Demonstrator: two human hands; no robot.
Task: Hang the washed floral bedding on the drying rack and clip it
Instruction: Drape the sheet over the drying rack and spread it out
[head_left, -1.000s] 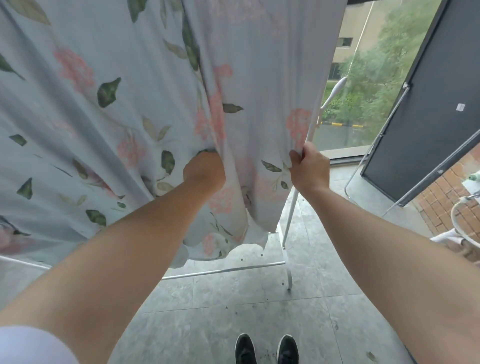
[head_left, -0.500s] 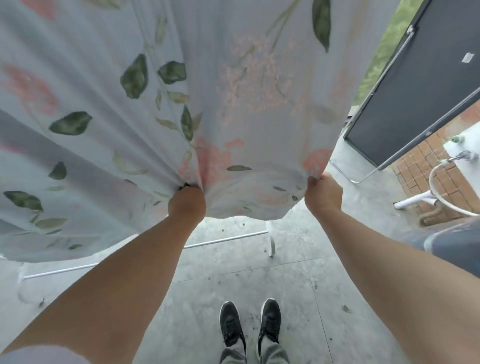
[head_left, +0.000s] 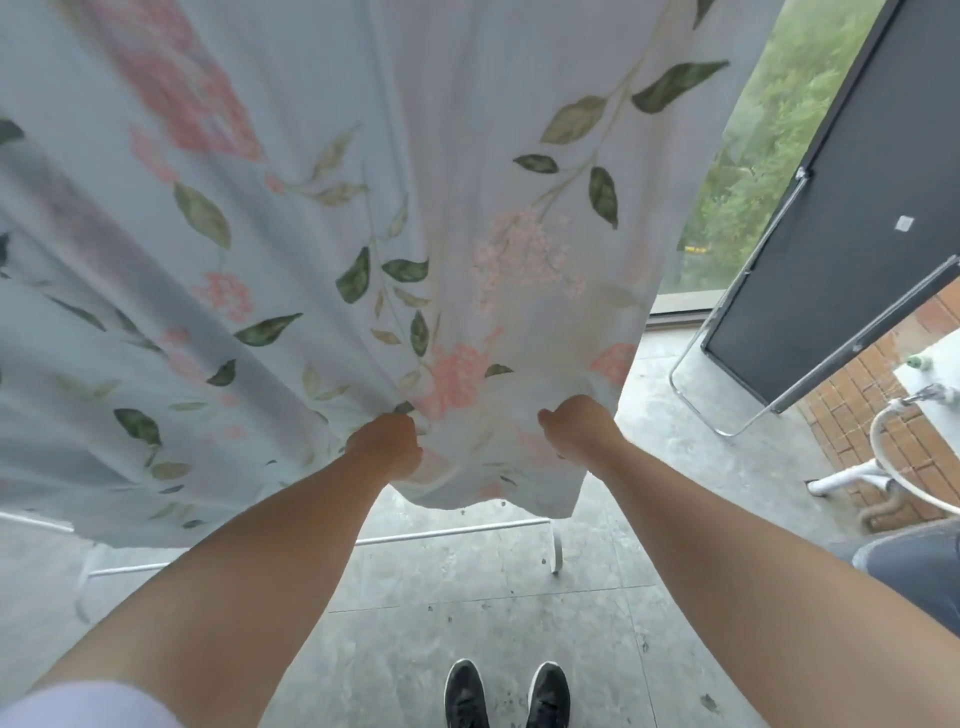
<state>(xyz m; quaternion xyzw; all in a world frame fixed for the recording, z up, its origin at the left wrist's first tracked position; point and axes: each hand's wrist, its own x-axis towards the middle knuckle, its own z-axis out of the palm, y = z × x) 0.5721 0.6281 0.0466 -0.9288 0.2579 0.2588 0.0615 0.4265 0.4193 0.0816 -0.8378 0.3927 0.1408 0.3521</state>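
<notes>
I clutch the hanging floral bedding (head_left: 322, 218) near its lower edge with my left hand (head_left: 387, 451) and right hand (head_left: 581, 431); the drying rack (head_left: 457, 531) bar lies below them.

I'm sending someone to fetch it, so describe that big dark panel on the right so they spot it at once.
Find the flowered sheet hanging in front, then look right, past the window. A dark panel in a metal frame stands there, beside the red bricks. It is the only flat black surface, with a small pale sticker.
</notes>
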